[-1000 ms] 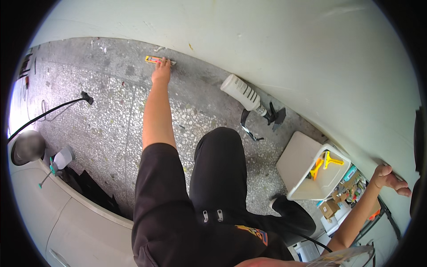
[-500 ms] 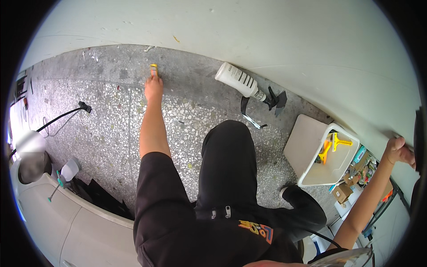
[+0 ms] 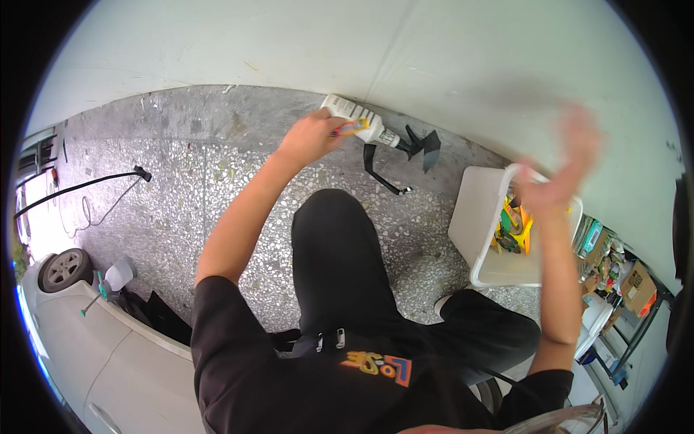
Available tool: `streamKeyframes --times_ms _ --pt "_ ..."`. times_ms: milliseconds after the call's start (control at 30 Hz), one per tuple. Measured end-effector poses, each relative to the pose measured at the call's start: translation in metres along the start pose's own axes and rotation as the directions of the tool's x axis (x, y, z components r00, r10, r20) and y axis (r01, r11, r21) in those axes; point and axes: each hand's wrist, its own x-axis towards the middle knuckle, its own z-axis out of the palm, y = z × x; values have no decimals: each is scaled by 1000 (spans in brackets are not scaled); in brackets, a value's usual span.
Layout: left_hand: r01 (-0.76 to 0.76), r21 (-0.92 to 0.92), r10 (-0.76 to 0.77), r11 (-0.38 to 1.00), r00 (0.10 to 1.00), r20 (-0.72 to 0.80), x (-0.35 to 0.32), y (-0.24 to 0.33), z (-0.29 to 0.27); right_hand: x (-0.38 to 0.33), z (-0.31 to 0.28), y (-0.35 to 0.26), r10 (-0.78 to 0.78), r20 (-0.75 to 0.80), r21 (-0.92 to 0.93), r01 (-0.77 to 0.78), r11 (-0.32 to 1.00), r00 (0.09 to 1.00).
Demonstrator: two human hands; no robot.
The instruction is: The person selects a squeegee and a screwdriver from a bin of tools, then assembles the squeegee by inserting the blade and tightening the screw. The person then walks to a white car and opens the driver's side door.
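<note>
My left hand (image 3: 311, 137) is closed on a small yellow-orange tool (image 3: 354, 127), whose exact kind is too small to make out. It is held in front of a white bottle (image 3: 336, 105) with a black head, which lies on its side on the floor by the wall. Past the bottle's head sits a dark flat piece (image 3: 431, 150), and a black strip (image 3: 374, 170) rests nearby. My right hand (image 3: 564, 163), blurred by motion, is raised with fingers spread and nothing visible in it. It partly covers a white bin (image 3: 470, 210) holding yellow and orange tools (image 3: 515, 228).
A pale wall (image 3: 289, 43) runs along the far side. Boxes and small goods (image 3: 614, 271) crowd the right. At left are a pale car (image 3: 137, 362), its wheel (image 3: 65, 270), a white jug (image 3: 119, 273) and a black hose (image 3: 79, 189) on the speckled floor.
My left hand has moved right with the yellow-orange tool, from bare floor to the bottle. My right hand has come off the wall at the far right and swung left over the bin.
</note>
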Motion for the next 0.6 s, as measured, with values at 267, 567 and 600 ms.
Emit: streamKeyframes --times_ms 267,567,600 --pt "-426 88 397 901 888 235 47 232 25 -119 22 9 84 840 515 -838 181 535" --pt "317 35 -304 948 930 -207 13 48 55 -251 -14 75 88 935 354 -924 -144 344" --pt "454 108 -440 885 888 -132 -4 22 71 -264 -20 78 178 921 380 -901 -210 347"
